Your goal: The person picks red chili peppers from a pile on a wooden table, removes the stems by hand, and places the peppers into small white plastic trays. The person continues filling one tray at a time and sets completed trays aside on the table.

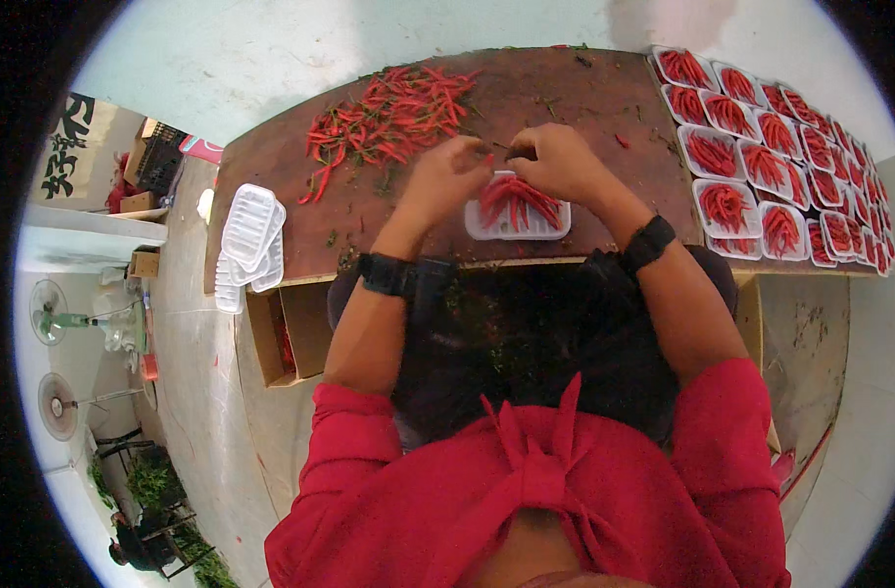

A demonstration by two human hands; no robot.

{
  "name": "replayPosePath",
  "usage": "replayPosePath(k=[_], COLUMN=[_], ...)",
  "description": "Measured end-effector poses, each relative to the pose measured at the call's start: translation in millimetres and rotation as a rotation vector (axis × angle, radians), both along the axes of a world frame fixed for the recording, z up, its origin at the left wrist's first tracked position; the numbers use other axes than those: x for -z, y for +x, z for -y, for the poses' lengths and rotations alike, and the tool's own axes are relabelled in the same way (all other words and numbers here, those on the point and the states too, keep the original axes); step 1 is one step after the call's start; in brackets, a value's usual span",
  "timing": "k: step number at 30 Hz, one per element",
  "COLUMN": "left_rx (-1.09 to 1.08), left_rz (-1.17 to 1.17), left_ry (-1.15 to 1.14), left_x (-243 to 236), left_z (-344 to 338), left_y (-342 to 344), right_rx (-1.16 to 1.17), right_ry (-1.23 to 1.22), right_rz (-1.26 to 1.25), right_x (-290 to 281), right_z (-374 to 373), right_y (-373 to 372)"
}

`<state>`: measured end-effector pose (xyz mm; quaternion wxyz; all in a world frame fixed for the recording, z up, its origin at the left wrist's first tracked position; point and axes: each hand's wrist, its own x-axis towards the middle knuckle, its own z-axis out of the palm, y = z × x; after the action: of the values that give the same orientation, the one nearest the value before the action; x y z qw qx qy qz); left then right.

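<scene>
Over the middle of the brown table my left hand (451,178) is closed in a pinch, with a bit of red chili pepper (488,161) showing at its fingertips. Facing it, my right hand (557,163) has its fingers curled together; a thin dark strand, perhaps a stem, shows beside them, but the grip is partly hidden. Just below both hands sits a white plastic tray (516,233) holding a bunch of red chilies (514,204). A loose heap of red chilies with green stems (393,113) lies farther off to the left.
Empty white trays (251,230) are stacked at the table's left edge. Rows of chili-filled trays (722,155) cover the right side. Stem scraps dot the brown tabletop (604,108). A cardboard box (308,331) stands beneath the left edge, and a dark bag (526,333) covers my lap.
</scene>
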<state>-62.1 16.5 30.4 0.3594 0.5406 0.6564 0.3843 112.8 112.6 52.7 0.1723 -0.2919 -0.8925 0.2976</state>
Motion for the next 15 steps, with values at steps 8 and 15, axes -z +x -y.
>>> replayPosePath(k=[8, 15], left_rx=[0.061, -0.024], left_rz=[-0.25, -0.286], left_ry=[0.097, 0.01], left_x=[10.4, 4.9], left_z=[-2.5, -6.3], left_y=[8.3, -1.4], right_rx=[0.043, -0.168], right_ry=[0.061, 0.118], right_rz=[0.059, 0.341], right_x=[4.6, 11.8], right_z=[-7.3, 4.5], right_y=[4.8, 4.7])
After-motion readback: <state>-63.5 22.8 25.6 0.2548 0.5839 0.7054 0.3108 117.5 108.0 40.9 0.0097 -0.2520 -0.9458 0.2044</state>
